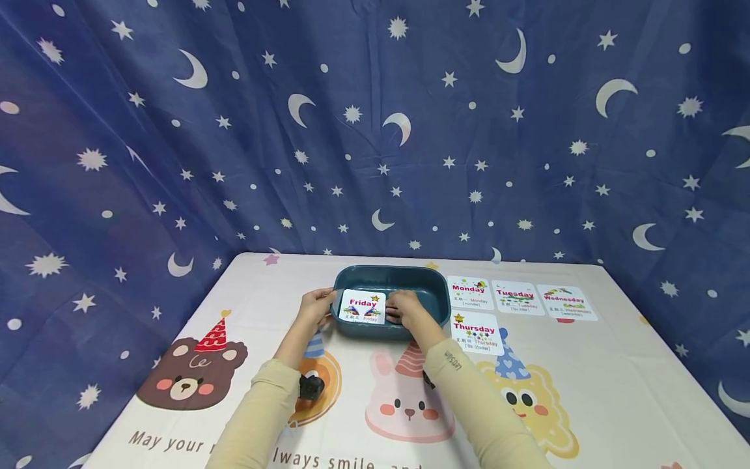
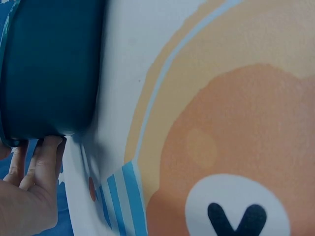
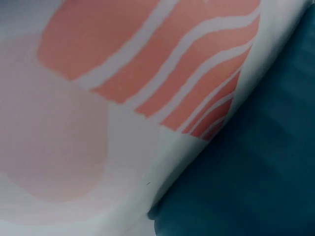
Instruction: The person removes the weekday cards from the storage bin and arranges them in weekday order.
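A dark teal plastic bin (image 1: 436,286) with rounded corners stands on the table. My left hand (image 1: 316,307) grips its left end. In the left wrist view, the fingers (image 2: 47,164) of that hand press on the bin's outer wall. Inside the bin, toward its left end, a white card (image 1: 363,307) printed "Friday" faces up, its lower edge partly behind the front rim. My right hand (image 1: 406,309) reaches into the bin with bent fingers at the card's right edge. Whether they pinch the card is hidden. The right wrist view shows the bin's outer wall (image 3: 246,172) but no fingers.
Right of the bin, cards reading Monday (image 1: 469,293), Tuesday (image 1: 517,298) and Wednesday (image 1: 567,303) form a row. A Thursday card (image 1: 476,333) lies below Monday. Cartoon animals decorate the tablecloth (image 1: 621,371). Behind hangs a blue curtain (image 1: 422,215) with moons and stars.
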`<act>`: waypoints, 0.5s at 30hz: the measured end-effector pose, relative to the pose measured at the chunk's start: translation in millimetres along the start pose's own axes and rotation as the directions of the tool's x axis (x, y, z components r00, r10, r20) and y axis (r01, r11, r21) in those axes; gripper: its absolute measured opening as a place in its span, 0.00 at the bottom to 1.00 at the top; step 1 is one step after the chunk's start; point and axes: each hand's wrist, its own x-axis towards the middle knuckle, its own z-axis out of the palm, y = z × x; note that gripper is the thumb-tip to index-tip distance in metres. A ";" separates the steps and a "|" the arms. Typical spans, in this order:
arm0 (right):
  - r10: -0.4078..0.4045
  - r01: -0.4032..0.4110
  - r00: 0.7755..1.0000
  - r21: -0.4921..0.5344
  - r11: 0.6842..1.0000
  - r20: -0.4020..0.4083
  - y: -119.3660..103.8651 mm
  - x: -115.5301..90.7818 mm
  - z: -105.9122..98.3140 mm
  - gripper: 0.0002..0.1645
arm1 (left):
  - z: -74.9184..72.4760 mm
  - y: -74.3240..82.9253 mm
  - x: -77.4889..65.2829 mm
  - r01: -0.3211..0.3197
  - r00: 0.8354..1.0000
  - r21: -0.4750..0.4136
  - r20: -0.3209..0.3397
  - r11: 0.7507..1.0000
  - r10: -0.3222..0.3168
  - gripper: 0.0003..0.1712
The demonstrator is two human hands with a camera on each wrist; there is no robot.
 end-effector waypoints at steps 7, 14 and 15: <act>-0.245 0.250 0.966 -0.058 0.966 0.088 34.9 66.7 -4.4 0.30 | -0.8 0.2 1.3 0.010 1.000 0.008 -0.004 1.000 -0.010 0.23; -0.353 0.348 0.935 -0.332 0.877 0.047 21.2 29.1 8.1 0.35 | -0.9 -0.2 1.7 0.009 1.000 0.012 0.002 1.000 -0.009 0.24; -0.369 0.358 0.929 -0.349 0.866 0.037 17.6 19.1 8.9 0.34 | -0.8 -0.1 1.8 0.008 1.000 0.011 0.003 1.000 -0.008 0.24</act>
